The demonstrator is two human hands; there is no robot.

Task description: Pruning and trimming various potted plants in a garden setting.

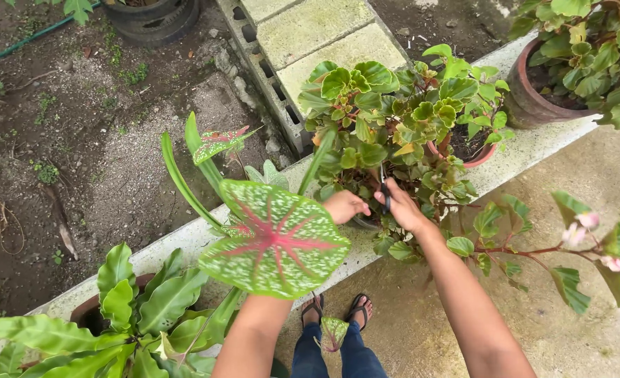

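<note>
Black-handled scissors [385, 196] being held in right hand [401, 208] fingers | left hand [345, 206] curling, fingers closed, gripping stems of bushy green round-leaved potted plant [394, 119]

leafy potted plant [394, 112] and dark scissors [385, 196] at the ledge
the bushy green, round-leaved plant stands upright in a reddish pot, far right of centre; the scissors point up into its lower stems, near side.

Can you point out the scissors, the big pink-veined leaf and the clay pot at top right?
scissors [385, 194]: head view, on the dark blades above the right hand.
pink-veined leaf [276, 241]: head view, centre of the leaf.
clay pot [527, 98]: head view, its outer wall.
</note>
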